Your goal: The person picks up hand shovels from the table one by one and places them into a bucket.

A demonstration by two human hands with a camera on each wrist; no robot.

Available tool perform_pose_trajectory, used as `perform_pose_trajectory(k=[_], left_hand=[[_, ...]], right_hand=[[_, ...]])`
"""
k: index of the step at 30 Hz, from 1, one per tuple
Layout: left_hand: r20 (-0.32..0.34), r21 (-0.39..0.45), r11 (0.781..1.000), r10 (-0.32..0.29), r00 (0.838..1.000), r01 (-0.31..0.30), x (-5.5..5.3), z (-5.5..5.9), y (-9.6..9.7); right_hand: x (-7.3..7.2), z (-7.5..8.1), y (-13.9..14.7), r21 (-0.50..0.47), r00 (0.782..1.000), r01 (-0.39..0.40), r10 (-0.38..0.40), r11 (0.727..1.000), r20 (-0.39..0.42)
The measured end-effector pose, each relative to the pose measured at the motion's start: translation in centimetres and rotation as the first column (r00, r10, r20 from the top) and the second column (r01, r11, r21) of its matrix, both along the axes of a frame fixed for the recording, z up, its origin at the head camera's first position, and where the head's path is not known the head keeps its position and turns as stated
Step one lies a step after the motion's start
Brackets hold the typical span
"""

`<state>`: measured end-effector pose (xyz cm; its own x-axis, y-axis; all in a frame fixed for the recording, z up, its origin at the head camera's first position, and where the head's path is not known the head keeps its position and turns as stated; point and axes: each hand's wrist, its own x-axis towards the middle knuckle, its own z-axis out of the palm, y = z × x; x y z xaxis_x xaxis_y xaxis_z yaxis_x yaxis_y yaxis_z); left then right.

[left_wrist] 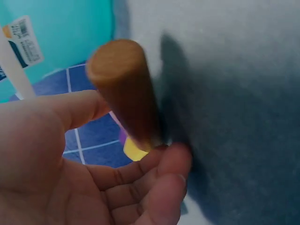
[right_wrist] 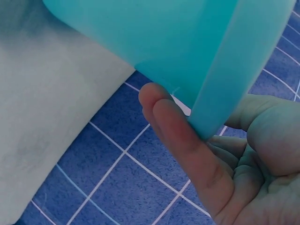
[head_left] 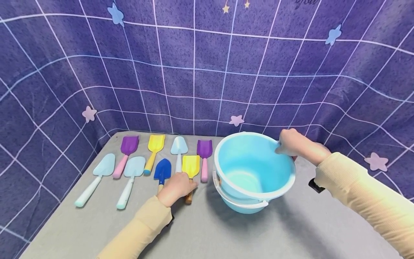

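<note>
My left hand (head_left: 178,187) pinches the brown wooden handle of a yellow toy shovel (head_left: 191,164); in the left wrist view the handle (left_wrist: 129,93) stands between thumb and fingertips. A light blue bucket (head_left: 253,158) with a white carrying handle (head_left: 244,205) is to the right of that shovel. On the bucket's right side my right hand (head_left: 292,142) grips the rim, thumb on one side and fingers on the other, as the right wrist view shows. The inside of the bucket shows bare from above. Just left of my left hand lies a dark blue shovel (head_left: 162,169), its handle partly covered.
Along the left and back lie more shovels: two pale blue ones (head_left: 105,165) (head_left: 134,167), two purple ones (head_left: 129,145) (head_left: 205,148), a yellow one (head_left: 156,143) and a pale blue trowel (head_left: 179,145). A purple grid-patterned cloth (head_left: 207,86) hangs behind the grey table (head_left: 200,237).
</note>
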<state>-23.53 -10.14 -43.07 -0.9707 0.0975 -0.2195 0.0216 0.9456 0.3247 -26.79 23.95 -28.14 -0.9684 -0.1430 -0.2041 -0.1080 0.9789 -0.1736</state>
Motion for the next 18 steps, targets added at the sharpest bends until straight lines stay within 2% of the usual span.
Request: perform_pose_trajectory(k=[4, 9, 18], left_hand=[[0.037, 0.004, 1.0, 0.024, 0.999, -0.024, -0.5, -0.4, 0.0], [0.047, 0.004, 0.999, 0.045, 0.998, -0.045, -0.9, -1.0, -0.1], [0.032, 0.014, 0.999, 0.032, 0.999, -0.032, -1.0, -1.0, 0.0]], right_hand=[[0.1, 0.0, 0.1, -0.013, 1.0, -0.002, 0.002, 1.0, -0.007], [0.1, 0.1, -0.1, -0.015, 1.0, -0.008, 0.008, 1.0, 0.0], [0.4, 0.1, 0.1, -0.023, 1.0, 0.0, 0.001, 1.0, 0.004]])
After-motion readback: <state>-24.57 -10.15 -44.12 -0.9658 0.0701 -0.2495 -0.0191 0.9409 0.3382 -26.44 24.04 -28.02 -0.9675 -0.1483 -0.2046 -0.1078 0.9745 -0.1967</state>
